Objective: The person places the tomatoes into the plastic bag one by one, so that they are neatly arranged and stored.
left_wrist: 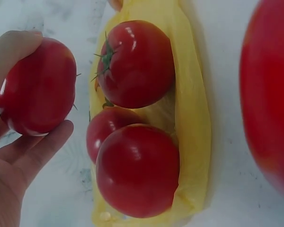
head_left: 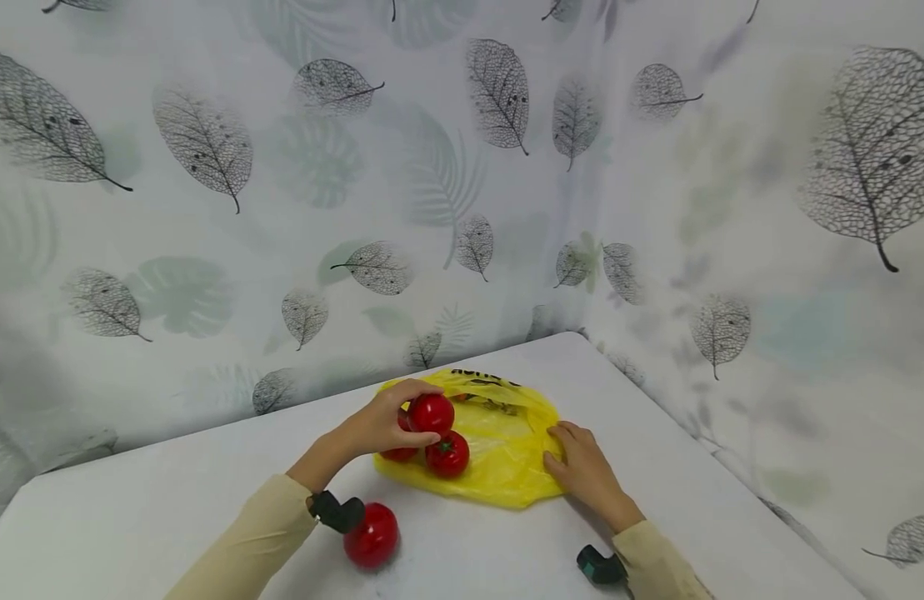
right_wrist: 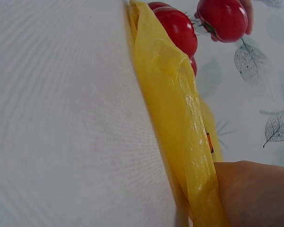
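Observation:
My left hand [head_left: 379, 421] grips a red tomato [head_left: 432, 414] between thumb and fingers, held above the left part of a yellow plastic bag [head_left: 499, 450]. In the left wrist view that tomato [left_wrist: 42, 87] is apart from three others lying at the bag, one with a green stem [left_wrist: 106, 57] showing. In the head view one of these tomatoes [head_left: 448, 455] is plain to see, while another is partly hidden by the hand. My right hand [head_left: 585, 467] holds the bag's right end; in the right wrist view its fingertips are hidden behind the yellow film [right_wrist: 177, 123].
A loose tomato [head_left: 372, 536] sits on the white table [head_left: 169, 500] in front of the bag, close under my left wrist. Leaf-patterned sheets [head_left: 282, 208] hang behind the table and along its right side.

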{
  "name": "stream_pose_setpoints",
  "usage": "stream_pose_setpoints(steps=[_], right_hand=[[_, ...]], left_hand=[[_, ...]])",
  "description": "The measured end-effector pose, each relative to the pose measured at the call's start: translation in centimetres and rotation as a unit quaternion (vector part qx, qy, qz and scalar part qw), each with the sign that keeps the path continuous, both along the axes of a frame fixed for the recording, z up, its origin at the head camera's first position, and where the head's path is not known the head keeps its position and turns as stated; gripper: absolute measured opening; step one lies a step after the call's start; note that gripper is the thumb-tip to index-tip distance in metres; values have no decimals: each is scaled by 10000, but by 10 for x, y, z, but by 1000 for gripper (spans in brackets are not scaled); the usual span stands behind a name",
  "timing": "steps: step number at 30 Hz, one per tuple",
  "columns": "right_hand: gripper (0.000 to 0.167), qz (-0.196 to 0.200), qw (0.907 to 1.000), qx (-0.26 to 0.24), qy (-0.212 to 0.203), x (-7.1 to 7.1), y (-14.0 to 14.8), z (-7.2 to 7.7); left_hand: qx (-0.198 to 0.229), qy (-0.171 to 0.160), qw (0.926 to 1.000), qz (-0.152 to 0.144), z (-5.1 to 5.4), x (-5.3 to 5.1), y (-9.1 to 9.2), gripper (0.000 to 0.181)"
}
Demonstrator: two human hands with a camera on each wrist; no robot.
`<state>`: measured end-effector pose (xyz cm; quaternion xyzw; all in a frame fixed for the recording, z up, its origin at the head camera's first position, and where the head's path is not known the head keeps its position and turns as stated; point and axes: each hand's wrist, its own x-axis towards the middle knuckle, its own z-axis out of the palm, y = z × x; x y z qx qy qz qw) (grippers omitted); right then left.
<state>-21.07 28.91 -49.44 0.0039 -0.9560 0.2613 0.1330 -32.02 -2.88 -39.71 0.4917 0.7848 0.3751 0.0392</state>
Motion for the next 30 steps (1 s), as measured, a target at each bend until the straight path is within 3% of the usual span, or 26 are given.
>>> stream_pose_setpoints(steps=[7,14,30], right_hand=[[43,5,9999,100,87,-1,0,-1],[43,-1,10000,54,20,-2,1,-2],[41,19,10000,14,78,-1,-1,0]], left_hand=[[-223,139,9995,171,-1,-5,10,61],[-314,-43,9988,366,-4,-8,23,63],[-430,-331,9978,392,-11,-14,45,64]])
